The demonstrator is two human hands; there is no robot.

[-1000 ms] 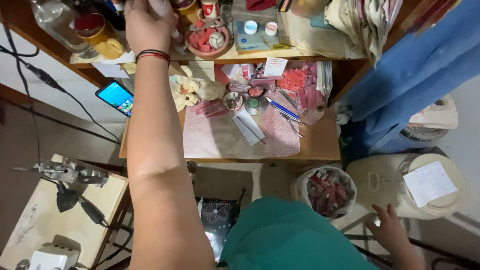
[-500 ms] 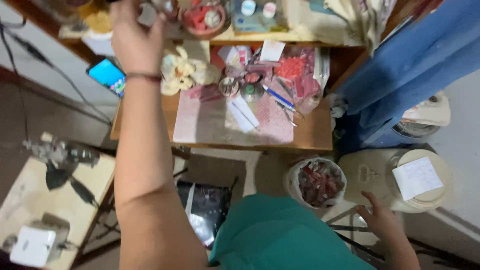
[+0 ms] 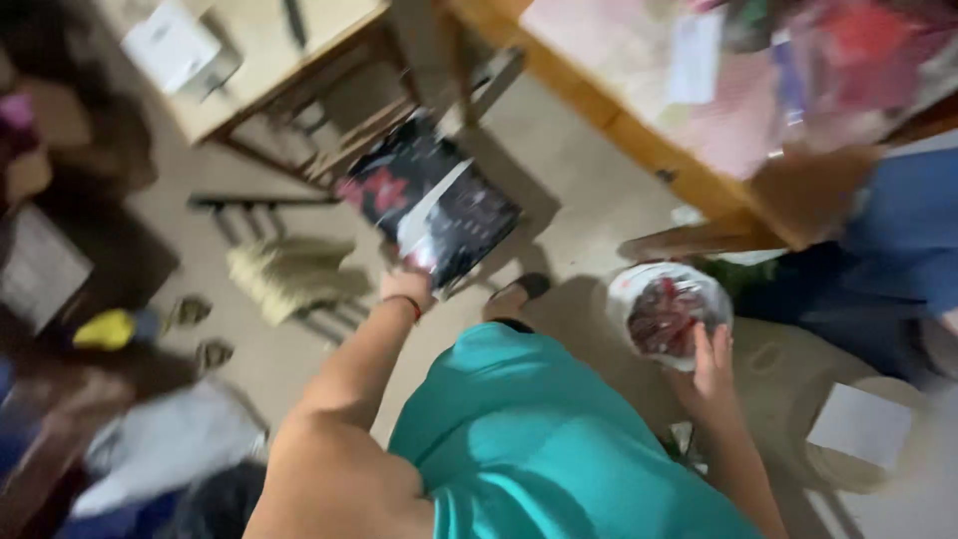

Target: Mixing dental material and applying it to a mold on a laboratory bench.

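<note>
L hand [image 3: 407, 287] grips the black patterned bag [image 3: 431, 205] low on the floor under the wooden table [image 3: 639, 140], R hand [image 3: 713, 361] fingers spread on the bowl [image 3: 667, 311] rim; I'd lift slowly, supporting bag's underside, frame blurred.

A glossy black bag [image 3: 431, 200] with red and white print lies on the floor just left of the wooden tabletop [image 3: 639, 140]. On the tabletop, blurred red and pink packets [image 3: 848, 40] sit beside a white slip [image 3: 696, 55]. Below the tabletop, a white paper label [image 3: 861, 425] lies on a pale round lid.
</note>
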